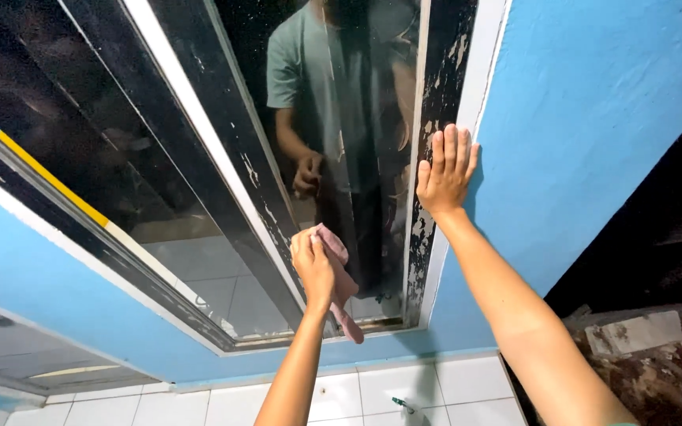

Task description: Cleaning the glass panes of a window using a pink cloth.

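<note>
Left hand (313, 264) first, since it is nearest: my fingers are curled tight round a pink cloth (339, 284), pressing it against the mirror (333, 142) low down, just above the bottom frame, with a tail of cloth hanging below my wrist. I judge the cloth to be soft, light and limp, so it bunches easily and is best held wadded in the palm, as now, rather than by a corner. Right hand (445, 170) is spread wide and flat, holding nothing, fingers pointing up, resting on the mirror's right frame (434, 118) where the dark paint is flaking, beside the blue wall (593, 102). Glass is hard and likely slippery under the cloth. Farther in, my reflection shows in the mirror, and white tiles (404, 390) run below.
</note>
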